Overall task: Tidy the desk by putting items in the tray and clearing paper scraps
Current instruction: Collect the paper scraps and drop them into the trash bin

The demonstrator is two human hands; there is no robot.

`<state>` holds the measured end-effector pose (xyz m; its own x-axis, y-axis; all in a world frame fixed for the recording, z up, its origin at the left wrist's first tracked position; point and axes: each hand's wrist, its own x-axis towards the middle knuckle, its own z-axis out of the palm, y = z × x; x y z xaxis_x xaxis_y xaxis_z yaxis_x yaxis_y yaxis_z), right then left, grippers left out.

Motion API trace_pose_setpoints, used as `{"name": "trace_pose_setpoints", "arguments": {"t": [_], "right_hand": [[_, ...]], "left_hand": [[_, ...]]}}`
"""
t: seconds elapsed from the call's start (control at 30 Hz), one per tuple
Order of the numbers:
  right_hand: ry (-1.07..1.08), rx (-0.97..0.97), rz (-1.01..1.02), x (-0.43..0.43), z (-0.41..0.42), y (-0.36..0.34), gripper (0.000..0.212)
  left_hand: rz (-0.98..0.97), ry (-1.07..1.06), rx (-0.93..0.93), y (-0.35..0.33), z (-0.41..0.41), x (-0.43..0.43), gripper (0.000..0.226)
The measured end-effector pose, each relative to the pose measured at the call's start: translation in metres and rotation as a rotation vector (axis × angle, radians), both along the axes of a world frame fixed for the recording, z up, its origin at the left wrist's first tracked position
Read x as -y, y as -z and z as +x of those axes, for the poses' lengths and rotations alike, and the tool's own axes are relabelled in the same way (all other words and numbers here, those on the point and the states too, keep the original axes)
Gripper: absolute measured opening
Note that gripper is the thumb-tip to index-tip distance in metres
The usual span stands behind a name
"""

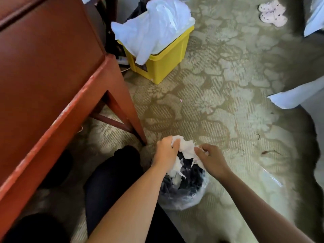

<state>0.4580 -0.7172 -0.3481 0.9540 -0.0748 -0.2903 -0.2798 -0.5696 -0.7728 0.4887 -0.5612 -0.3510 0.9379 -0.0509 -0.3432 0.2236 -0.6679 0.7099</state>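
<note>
Over the lined waste bin (184,197), at 6 o'clock of the view, the left hand (166,152) has its fingers curled around the white paper scraps (186,148), and the right hand (213,159) pinches their other end. It seems best to lower the bundle deep into the bag before letting go, so that no piece falls on the carpet (219,102).
</note>
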Motion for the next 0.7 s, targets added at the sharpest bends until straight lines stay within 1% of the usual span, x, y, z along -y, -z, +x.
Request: {"name": "trace_pose_setpoints", "arguments": {"t": [0.07,0.17,0.33,0.43,0.5,0.6,0.7], "right_hand": [[0.009,-0.092,-0.023,-0.002,0.001,0.016,0.044],[0.035,-0.204,-0.058,-0.007,0.003,0.039,0.045],[0.008,-0.348,-0.077,-0.020,0.002,0.069,0.049],[0.028,-0.402,-0.049,-0.026,0.002,0.080,0.049],[0.042,-0.446,0.000,-0.028,0.000,0.087,0.044],[-0.006,-0.520,0.029,-0.029,0.001,0.087,0.021],[-0.078,-0.590,-0.014,-0.028,0.004,0.081,0.043]], "left_hand": [[0.026,0.007,-0.033,0.004,0.006,0.001,0.042],[0.021,-0.034,-0.120,0.020,0.010,0.002,0.036],[0.042,-0.113,-0.336,0.049,0.011,0.007,0.033],[0.052,-0.037,-0.525,0.061,0.012,0.010,0.039],[0.059,0.037,-0.620,0.063,0.010,0.011,0.041],[0.080,0.123,-0.686,0.065,0.009,0.011,0.044],[0.109,0.182,-0.702,0.059,0.009,0.008,0.051]]}}
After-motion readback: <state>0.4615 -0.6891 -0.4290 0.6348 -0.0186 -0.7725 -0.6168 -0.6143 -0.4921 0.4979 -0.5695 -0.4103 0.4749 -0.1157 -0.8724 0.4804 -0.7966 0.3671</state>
